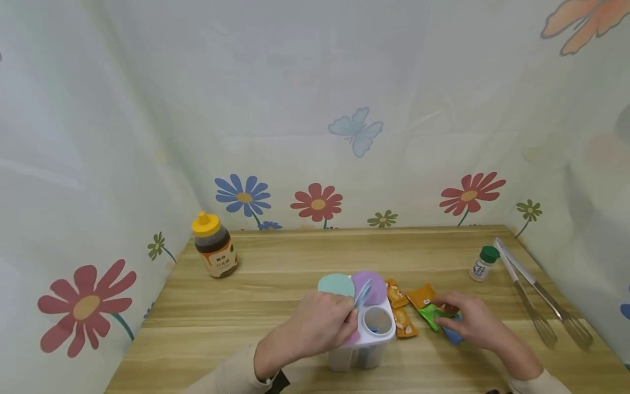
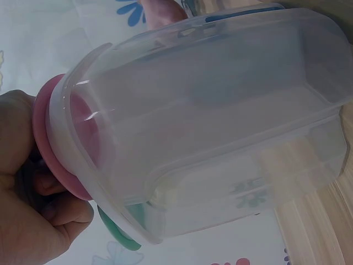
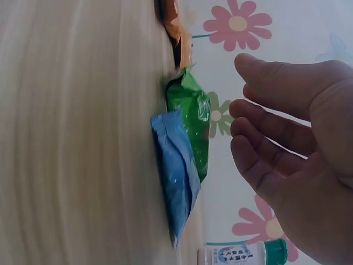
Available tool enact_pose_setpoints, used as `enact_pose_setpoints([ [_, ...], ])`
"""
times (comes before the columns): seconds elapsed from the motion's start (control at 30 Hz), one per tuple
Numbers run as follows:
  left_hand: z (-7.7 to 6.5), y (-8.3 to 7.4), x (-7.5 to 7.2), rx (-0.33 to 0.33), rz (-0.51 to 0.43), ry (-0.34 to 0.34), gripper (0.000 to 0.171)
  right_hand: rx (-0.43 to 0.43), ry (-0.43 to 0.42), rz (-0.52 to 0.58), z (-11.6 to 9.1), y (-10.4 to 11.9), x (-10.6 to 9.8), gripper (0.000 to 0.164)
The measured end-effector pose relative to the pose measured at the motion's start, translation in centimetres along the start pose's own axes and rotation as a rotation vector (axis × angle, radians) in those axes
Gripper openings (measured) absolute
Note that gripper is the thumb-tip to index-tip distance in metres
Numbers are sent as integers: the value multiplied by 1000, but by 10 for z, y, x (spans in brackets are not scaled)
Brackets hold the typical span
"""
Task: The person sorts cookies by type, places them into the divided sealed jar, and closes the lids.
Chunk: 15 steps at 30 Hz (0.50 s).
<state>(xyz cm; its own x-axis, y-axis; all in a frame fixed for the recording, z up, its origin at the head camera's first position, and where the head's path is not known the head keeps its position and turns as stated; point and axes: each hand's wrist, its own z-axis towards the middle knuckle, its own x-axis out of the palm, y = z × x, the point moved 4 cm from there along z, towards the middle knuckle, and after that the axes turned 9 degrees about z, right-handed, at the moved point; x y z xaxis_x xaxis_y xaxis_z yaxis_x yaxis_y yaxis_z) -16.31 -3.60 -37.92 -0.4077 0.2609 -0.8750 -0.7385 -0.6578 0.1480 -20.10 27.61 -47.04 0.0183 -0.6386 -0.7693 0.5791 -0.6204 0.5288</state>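
My left hand (image 1: 315,323) pinches a light blue round lid (image 1: 363,293), tilted up over a clear storage container (image 2: 220,110) with a white top. Beside that lid, the uncovered round opening (image 1: 378,319) shows something blue inside. Teal (image 1: 336,284), purple (image 1: 376,288) and pink (image 1: 351,338) lids cover the other openings. In the right wrist view, my right hand (image 3: 292,127) has loosely bent fingers, with nothing between them. It hovers by a green packet (image 3: 190,121) and a blue packet (image 3: 175,174), which lie overlapping on the table.
Orange packets (image 1: 404,323) lie right of the container. A green-capped shaker (image 1: 482,265) and metal tongs (image 1: 534,295) are at the table's right. A yellow-capped honey bottle (image 1: 216,249) stands back left. Behind the wooden table (image 1: 275,257) hangs a flowered curtain (image 1: 275,98).
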Motion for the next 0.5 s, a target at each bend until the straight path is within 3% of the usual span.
enact_pose_setpoints([
  [0.2, -1, 0, 0, 0, -2, 7, 31, 97, 91, -16, -1, -10, 0, 32],
  [0.5, 0, 1, 1, 0, -4, 12, 30, 139, 139, -20, -4, -15, -2, 29],
])
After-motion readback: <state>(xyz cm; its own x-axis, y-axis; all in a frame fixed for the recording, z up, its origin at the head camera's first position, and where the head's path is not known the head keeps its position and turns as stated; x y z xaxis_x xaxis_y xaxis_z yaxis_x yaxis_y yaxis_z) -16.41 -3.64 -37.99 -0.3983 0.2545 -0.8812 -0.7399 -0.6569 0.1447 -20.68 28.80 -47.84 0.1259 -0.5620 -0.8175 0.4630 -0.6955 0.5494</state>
